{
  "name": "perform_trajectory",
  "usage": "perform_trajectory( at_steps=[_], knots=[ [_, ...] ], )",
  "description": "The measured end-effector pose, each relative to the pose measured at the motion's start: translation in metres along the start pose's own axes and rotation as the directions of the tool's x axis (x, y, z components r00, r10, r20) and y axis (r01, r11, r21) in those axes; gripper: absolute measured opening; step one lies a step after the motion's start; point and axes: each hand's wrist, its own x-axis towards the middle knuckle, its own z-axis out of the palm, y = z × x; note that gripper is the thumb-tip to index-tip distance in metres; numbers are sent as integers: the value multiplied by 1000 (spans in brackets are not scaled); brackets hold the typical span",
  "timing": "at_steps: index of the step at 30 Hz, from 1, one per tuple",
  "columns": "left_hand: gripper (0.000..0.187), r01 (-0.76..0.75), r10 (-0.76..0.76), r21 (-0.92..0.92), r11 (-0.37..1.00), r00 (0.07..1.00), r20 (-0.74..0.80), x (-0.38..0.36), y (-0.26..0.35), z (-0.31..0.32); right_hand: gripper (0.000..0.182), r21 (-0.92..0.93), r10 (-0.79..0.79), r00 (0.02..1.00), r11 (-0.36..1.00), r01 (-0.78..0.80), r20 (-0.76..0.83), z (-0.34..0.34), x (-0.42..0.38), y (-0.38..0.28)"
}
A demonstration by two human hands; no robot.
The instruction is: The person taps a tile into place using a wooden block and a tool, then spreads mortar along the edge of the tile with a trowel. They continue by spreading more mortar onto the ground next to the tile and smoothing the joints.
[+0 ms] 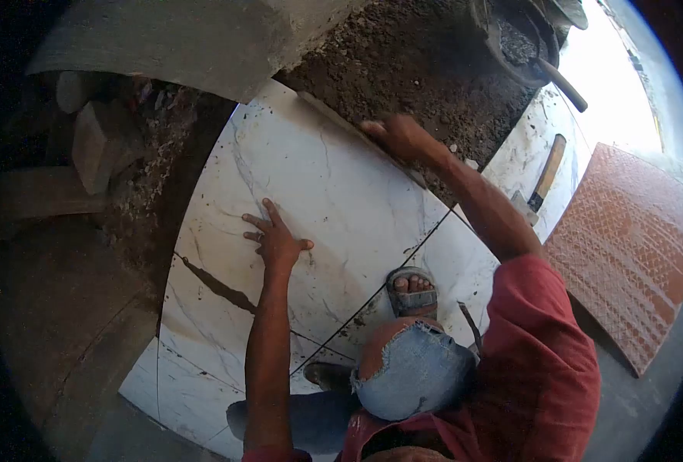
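White marbled tiles [341, 185] lie on the floor under and around my sandalled feet. My left hand [278, 237] rests on a tile with its fingers spread and nothing in it. Along the tile's far edge, beside the dark loose mortar [434, 85], lies a long thin straight bar [357, 137]. My right hand [400, 138] is closed on the middle of this bar; its fingers are slightly blurred. A dark smear of mortar [218, 287] crosses the tile left of my left forearm.
A bucket [517, 46] with a handled tool stands at the top right. A hammer-like tool [548, 173] lies on tiles at the right, near a reddish tile [626, 246] with a ridged surface. Wood blocks [99, 146] and rubble are at the left.
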Motion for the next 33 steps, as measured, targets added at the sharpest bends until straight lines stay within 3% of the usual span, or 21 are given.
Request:
perform_trajectory(
  at_steps=[3, 5, 7, 9, 13, 15, 16, 18, 19, 25, 27, 28, 30, 31, 33],
  knots=[
    [131, -29, 30, 21, 999, 999, -27, 3, -3, 1, 67, -51, -46, 999, 998, 46, -1, -3, 23, -7],
    [137, -50, 49, -58, 997, 999, -9, 3, -6, 2, 67, -92, -86, 996, 992, 83, -26, -4, 25, -2],
    [136, -62, 61, -71, 996, 998, -28, 1, -8, 2, 66, -100, -66, 990, 994, 54, -125, -10, 17, 21],
    [136, -73, 71, -89, 993, 997, -29, 0, -10, 5, 64, 30, -87, 984, 995, 93, -155, -36, 1, 48],
    [136, -68, 66, -54, 996, 997, -32, 2, -5, 1, 64, -54, 5, 989, 998, -13, -151, -51, -16, 54],
    [136, -72, 69, -49, 996, 996, -48, 1, -5, 3, 66, 181, -30, 975, 981, 72, -221, -40, -25, 46],
    [133, -49, 49, -8, 999, 997, -60, 2, -4, 5, 66, 182, -34, 975, 980, 75, -219, -39, -23, 40],
    [130, -27, 30, 41, 999, 997, -66, 1, -6, 5, 67, 247, -26, 999, 969, 35, -40, -33, -19, 27],
    [134, -38, 38, 5, 999, 998, -42, 1, -6, 3, 67, 249, -20, 999, 968, 30, -44, -28, -17, 19],
    [134, -58, 58, 12, 998, 997, -41, 2, -5, 6, 64, 394, -143, 951, 885, 247, -275, -12, 30, 11],
    [131, -59, 61, 32, 998, 996, -65, 1, -6, 4, 60, 501, -197, 904, 777, 380, -380, -14, 40, 18],
    [135, -51, 50, -13, 999, 998, -37, 1, -6, 3, 60, 501, -187, 904, 780, 374, -383, -9, 39, 22],
    [139, -42, 42, -55, 998, 999, -8, 1, -2, 2, 56, 457, -179, 792, 734, 502, -583, 0, 32, 22],
    [139, -30, 31, -51, 998, 999, 8, 1, -1, 0, 56, 459, -178, 792, 732, 503, -584, 0, 26, 21],
    [139, -9, 10, -42, 999, 1000, 25, 4, -2, 2, 49, 829, 16, 865, 294, 476, -502, 0, 16, 21]
  ],
)
